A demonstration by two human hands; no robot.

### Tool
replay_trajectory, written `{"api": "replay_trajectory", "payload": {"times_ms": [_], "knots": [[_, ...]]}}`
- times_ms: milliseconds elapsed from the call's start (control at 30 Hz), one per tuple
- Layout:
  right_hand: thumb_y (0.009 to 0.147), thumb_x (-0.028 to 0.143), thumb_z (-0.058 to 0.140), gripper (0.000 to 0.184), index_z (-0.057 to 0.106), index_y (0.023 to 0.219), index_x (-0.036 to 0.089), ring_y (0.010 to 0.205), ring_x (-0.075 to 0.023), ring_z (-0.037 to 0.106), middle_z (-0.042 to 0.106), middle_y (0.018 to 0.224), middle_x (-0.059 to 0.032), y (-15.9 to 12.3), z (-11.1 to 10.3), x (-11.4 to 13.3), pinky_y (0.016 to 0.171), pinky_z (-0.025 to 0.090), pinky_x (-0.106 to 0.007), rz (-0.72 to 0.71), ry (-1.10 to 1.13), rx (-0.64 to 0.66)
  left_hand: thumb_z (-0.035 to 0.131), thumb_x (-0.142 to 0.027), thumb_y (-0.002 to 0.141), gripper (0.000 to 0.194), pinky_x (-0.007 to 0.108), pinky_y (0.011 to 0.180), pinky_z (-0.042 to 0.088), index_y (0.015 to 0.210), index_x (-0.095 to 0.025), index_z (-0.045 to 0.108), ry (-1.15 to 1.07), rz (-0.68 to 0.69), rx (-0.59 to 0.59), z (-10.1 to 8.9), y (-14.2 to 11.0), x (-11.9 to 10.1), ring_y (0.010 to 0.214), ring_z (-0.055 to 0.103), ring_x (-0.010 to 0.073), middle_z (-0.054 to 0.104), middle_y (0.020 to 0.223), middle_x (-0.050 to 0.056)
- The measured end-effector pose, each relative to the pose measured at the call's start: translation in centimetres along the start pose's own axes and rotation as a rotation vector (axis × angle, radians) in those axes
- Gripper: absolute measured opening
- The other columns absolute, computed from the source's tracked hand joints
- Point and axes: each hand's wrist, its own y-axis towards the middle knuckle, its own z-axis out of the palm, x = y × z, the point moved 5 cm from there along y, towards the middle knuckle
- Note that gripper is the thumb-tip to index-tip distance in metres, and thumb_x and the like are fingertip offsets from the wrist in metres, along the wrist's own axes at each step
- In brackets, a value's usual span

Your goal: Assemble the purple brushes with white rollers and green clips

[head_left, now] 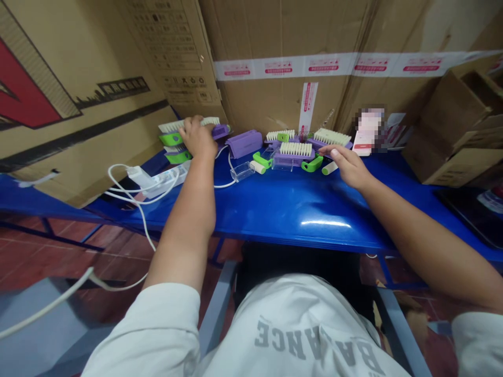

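While the left hand (199,139) lies over stacked cream-bristled, purple-and-green plastic brushes (172,139) on the blue tabletop (267,207), perhaps steadying them, the right hand (349,166) hangs beside a loose brush (294,157); whether either's fingers grip, I can't tell.

From the wearer's head, the single view looks forward and down over a white shirt (314,324), bottom centre, onto the nearby blue counter (259,209), mid-frame.

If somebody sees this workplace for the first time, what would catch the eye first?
Probably the shiny blue table across the middle, with pale-bristled purple brushes grouped along its far side. Behind them, brown cardboard carries white tape with red print.
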Motion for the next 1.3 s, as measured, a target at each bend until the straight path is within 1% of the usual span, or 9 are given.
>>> {"api": "replay_trajectory", "payload": {"times_ms": [267, 400, 533, 633, 733, 900, 1100, 1200, 1300], "knots": [[0.09, 0.106, 0.061, 0.082, 0.087, 0.107, 0.031, 0.13, -0.0414, 0.081, 0.089, 0.121, -0.0095, 0.0, 0.2, -0.1, 0.125, 0.059, -0.065, -0.008, -0.017, 0.047, 0.04, -0.118, 0.063, 0.116, 0.068, 0.123, 0.021, 0.138, -0.037, 0.077, -0.028, 0.036, 0.02, -0.3, -0.1, -1.6, 0.158, 0.033, 0.039, 0.073, 0.154, 0.0], [0.09, 0.106, 0.062, 0.082, 0.087, 0.106, 0.03, 0.13, -0.0421, 0.081, 0.089, 0.121, -0.0102, -0.1, 0.2, -0.2, 0.126, 0.058, -0.067, 0.001, -0.029, 0.044, 0.024, -0.116, 0.082, 0.113, 0.066, 0.129, 0.026, 0.138, -0.032, 0.074, -0.078, 0.018, -0.085, -0.6, 0.5, -0.4, 0.156, 0.034, 0.032, 0.064, 0.166, -0.005], [0.091, 0.106, 0.062, 0.079, 0.087, 0.106, 0.032, 0.128, -0.0409, 0.081, 0.088, 0.119, -0.0092, -0.1, 0.2, -0.2, 0.125, 0.06, -0.066, 0.009, -0.032, 0.06, 0.034, -0.112, 0.093, 0.1, 0.07, 0.125, 0.03, 0.142, -0.031, 0.067, -0.043, 0.06, -0.133, -0.6, 1.2, 1.0, 0.155, 0.035, 0.0311, 0.073, 0.145, -0.001], [0.09, 0.106, 0.061, 0.08, 0.087, 0.106, 0.032, 0.127, -0.0414, 0.081, 0.088, 0.12, -0.0096, -0.1, 0.3, -0.2, 0.125, 0.06, -0.068, 0.01, -0.031, 0.069, 0.047, -0.098, 0.104, 0.079, 0.066, 0.127, 0.036, 0.131, -0.027, 0.069, -0.101, -0.01, -0.175, -0.1, 1.6, 1.5, 0.149, 0.046, 0.0269, 0.071, 0.149, 0.0], [0.092, 0.105, 0.061, 0.08, 0.087, 0.107, 0.031, 0.129, -0.0412, 0.081, 0.088, 0.121, -0.0104, -0.1, 0.3, -0.2, 0.126, 0.06, -0.066, 0.009, -0.033, 0.079, 0.067, -0.091, 0.098, 0.068, 0.066, 0.123, 0.043, 0.118, -0.026, 0.071, -0.162, -0.029, -0.219, 0.9, 1.8, 1.3, 0.149, 0.055, 0.0351, 0.074, 0.144, 0.008], [0.093, 0.106, 0.059, 0.083, 0.087, 0.11, 0.029, 0.126, -0.0413, 0.081, 0.088, 0.124, -0.0122, -0.2, 0.2, -0.2, 0.122, 0.062, -0.066, 0.01, -0.068, 0.102, 0.058, -0.09, 0.101, 0.071, 0.058, 0.123, 0.044, 0.117, -0.023, 0.072, -0.219, 0.0, -0.152, 2.9, 1.9, 0.9, 0.156, 0.057, 0.0274, 0.076, 0.149, 0.009], [0.089, 0.109, 0.058, 0.089, 0.089, 0.11, 0.029, 0.122, -0.0404, 0.081, 0.089, 0.124, -0.0124, -0.3, 0.3, -0.2, 0.111, 0.067, -0.061, 0.039, -0.097, 0.123, 0.088, -0.046, 0.089, 0.028, 0.056, 0.142, 0.039, 0.102, -0.026, 0.073, -0.318, 0.003, -0.088, 4.4, 1.6, 0.1, 0.165, 0.054, 0.0366, 0.067, 0.161, 0.013], [0.088, 0.11, 0.058, 0.09, 0.09, 0.11, 0.028, 0.116, -0.0396, 0.082, 0.088, 0.121, -0.0132, -0.3, 0.3, -0.1, 0.103, 0.07, -0.059, 0.049, -0.102, 0.132, 0.085, -0.025, 0.087, 0.02, 0.062, 0.146, 0.037, 0.105, -0.026, 0.075, -0.318, 0.013, -0.066, 4.7, 1.6, -0.3, 0.164, 0.053, 0.041, 0.062, 0.164, 0.014], [0.088, 0.11, 0.058, 0.091, 0.09, 0.111, 0.027, 0.11, -0.0377, 0.082, 0.088, 0.12, -0.0136, -0.3, 0.4, -0.1, 0.094, 0.071, -0.055, 0.064, -0.099, 0.142, 0.082, -0.022, 0.089, 0.02, 0.062, 0.145, 0.039, 0.108, -0.025, 0.076, -0.276, 0.027, -0.059, 4.9, 1.7, -0.5, 0.161, 0.054, 0.0403, 0.065, 0.161, 0.014]]}}
